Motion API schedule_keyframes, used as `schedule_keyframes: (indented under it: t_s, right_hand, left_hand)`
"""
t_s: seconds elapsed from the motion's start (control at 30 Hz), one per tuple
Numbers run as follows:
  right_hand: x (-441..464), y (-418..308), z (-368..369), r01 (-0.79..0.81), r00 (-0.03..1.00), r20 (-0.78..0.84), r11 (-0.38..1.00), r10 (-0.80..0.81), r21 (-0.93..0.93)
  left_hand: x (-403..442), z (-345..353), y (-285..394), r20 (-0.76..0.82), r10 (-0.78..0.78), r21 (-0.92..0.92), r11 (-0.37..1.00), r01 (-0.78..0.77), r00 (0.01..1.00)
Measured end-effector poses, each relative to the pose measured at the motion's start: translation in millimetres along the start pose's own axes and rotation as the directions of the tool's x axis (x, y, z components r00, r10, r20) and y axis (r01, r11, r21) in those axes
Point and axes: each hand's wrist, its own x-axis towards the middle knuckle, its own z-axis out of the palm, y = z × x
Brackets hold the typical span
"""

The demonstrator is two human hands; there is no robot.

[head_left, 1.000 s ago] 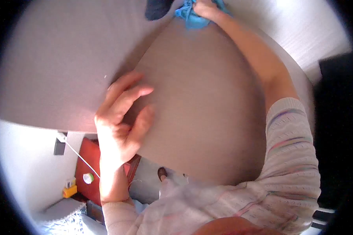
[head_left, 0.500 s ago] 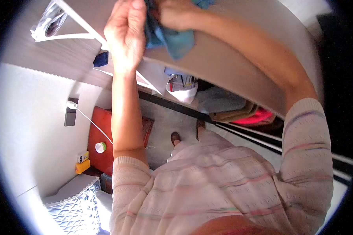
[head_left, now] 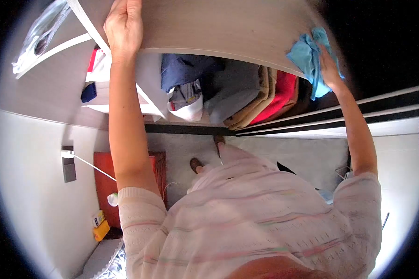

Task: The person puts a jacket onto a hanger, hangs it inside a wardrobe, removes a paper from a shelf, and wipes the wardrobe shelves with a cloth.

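A light blue cloth point(head_left: 307, 58) lies bunched against the right part of a wooden shelf point(head_left: 209, 28), at its front edge. My right hand point(head_left: 329, 67) presses on the cloth, with the fingers over it. At the upper left, my left hand point(head_left: 125, 25) rests at the shelf beside a white upright divider point(head_left: 89, 25); its fingers are bent and partly cut off by the frame's top edge, so what they hold cannot be made out.
Below the shelf are folded dark blue clothes point(head_left: 186, 69), a white container point(head_left: 186, 109) and hanging garments, one red point(head_left: 277, 100). A red cabinet point(head_left: 104, 174) with a white cup point(head_left: 112, 199) stands lower left. Sliding door rails point(head_left: 381, 114) run at the right.
My right hand has moved far right with the blue cloth, away from my left hand. My left hand has shifted slightly left and up. The view now shows more of the compartment below the shelf.
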Motion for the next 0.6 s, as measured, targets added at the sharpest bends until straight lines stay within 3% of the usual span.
schedule_keyframes:
  t_s: [0.07, 0.13, 0.17, 0.23, 0.37, 0.43, 0.5, 0.57, 0.6]
  right_hand:
    - [-5, 2, 9, -0.119, 0.992, 0.055, 0.983, 0.113, 0.137]
    - [14, -66, 20, 0.179, 0.983, -0.038, 0.982, -0.181, -0.066]
    - [20, -112, 15, 0.438, 0.874, -0.039, 0.819, -0.485, -0.371]
    - [45, -159, 28, 0.437, 0.877, -0.107, 0.871, -0.468, -0.223]
    - [154, -87, 89, 0.454, 0.878, -0.197, 0.889, -0.437, 0.053]
    - [170, -103, 70, 0.240, 0.970, -0.005, 0.965, -0.241, 0.108]
    - [152, -139, 34, 0.050, 0.972, 0.226, 0.996, -0.065, 0.071]
    - [80, -156, 24, 0.250, 0.963, 0.110, 0.967, -0.245, -0.037]
    - [54, -145, 35, 0.475, 0.865, -0.107, 0.869, -0.490, -0.140]
  left_hand:
    - [-2, 5, -16, 0.010, 0.011, 0.033, 0.999, -0.011, 1.000]
    - [4, 6, -26, -0.005, 0.031, 0.074, 0.997, -0.031, 0.999]
    - [4, 6, -24, -0.006, 0.042, 0.090, 0.995, -0.041, 0.999]
    - [5, 5, -29, 0.017, 0.064, 0.079, 0.995, -0.065, 0.998]
    - [1, -1, -19, 0.032, 0.108, 0.032, 0.994, -0.109, 0.994]
    - [0, 0, -7, -0.008, 0.144, 0.024, 0.989, -0.143, 0.990]
    - [-1, -1, -5, 0.012, 0.095, 0.046, 0.994, -0.096, 0.995]
    - [2, 0, -6, 0.013, 0.083, 0.039, 0.996, -0.083, 0.996]
    - [0, 0, -6, 0.009, 0.088, 0.023, 0.996, -0.089, 0.996]
